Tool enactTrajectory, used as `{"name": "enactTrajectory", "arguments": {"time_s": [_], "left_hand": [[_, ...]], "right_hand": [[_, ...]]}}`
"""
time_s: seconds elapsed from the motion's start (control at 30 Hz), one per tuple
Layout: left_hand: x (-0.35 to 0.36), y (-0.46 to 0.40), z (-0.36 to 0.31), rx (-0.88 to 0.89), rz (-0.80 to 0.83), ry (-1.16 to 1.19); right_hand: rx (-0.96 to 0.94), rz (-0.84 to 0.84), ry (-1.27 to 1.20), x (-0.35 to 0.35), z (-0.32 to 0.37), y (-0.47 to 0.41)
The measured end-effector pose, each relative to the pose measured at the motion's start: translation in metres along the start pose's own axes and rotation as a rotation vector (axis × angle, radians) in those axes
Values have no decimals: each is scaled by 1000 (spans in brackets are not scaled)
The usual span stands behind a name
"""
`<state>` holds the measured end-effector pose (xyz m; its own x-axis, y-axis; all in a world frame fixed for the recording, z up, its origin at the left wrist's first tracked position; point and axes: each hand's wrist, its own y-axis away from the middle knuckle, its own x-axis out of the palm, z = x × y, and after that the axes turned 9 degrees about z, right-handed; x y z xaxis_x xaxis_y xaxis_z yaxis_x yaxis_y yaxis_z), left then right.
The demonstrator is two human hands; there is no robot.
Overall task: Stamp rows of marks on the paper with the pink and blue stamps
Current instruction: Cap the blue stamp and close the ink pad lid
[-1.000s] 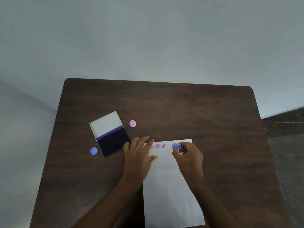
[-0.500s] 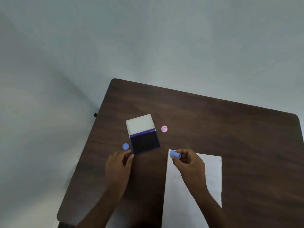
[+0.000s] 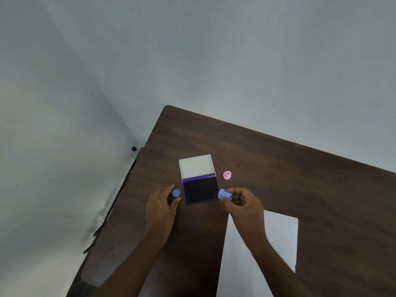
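While the right hand (image 3: pixel 244 202) is pinching the blue stamp (image 3: pixel 225 194) beside the open ink pad (image 3: pixel 200 189), the left hand (image 3: pixel 161 207) is curling loosely around the blue cap (image 3: pixel 176 192); the pink stamp (image 3: pixel 227 175) is sitting beyond the right hand, the paper (image 3: pixel 278 234) lying beneath its wrist.

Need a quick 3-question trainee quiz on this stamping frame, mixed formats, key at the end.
1. True or false: the right hand holds the blue stamp beside the open ink pad.
2. Multiple choice: where is the pink stamp? A) in the left hand B) standing on the table, right of the ink pad's lid C) on the paper
3. Fill in: the small blue cap lies at the fingertips of the ____ hand.

Key: 1 true; 2 B; 3 left. The left hand curls around the cap without clearly gripping it. The paper lies under the right forearm.
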<state>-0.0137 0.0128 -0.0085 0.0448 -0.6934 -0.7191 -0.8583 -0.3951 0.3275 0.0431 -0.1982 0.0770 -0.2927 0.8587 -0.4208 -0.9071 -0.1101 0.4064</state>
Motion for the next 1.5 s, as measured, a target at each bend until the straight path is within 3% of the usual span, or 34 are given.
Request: {"name": "enactTrajectory", "arguments": {"time_s": [0.23, 0.47, 0.6, 0.8, 1.0, 1.17, 1.3, 1.5], "left_hand": [[0, -5, 0, 50, -7, 2], [-4, 0, -1, -62, -18, 195], [-11, 6, -3, 24, -41, 316], [-24, 8, -21, 1, 48, 669], [-38, 8, -34, -196, 292, 1190], [-46, 6, -35, -283, 331, 1458], [-48, 6, -35, -237, 392, 1368], [-45, 11, -43, 9, 499, 769]], "right_hand": [[12, -8, 12, 2, 2, 2], [-2, -26, 13, 1, 5, 5], [-2, -30, 18, 2, 7, 5], [6, -21, 28, 3, 10, 3], [7, -27, 34, 2, 10, 3], [5, -35, 12, 2, 8, 4], [17, -32, 7, 2, 7, 3], [23, -16, -30, 6, 6, 5]]}}
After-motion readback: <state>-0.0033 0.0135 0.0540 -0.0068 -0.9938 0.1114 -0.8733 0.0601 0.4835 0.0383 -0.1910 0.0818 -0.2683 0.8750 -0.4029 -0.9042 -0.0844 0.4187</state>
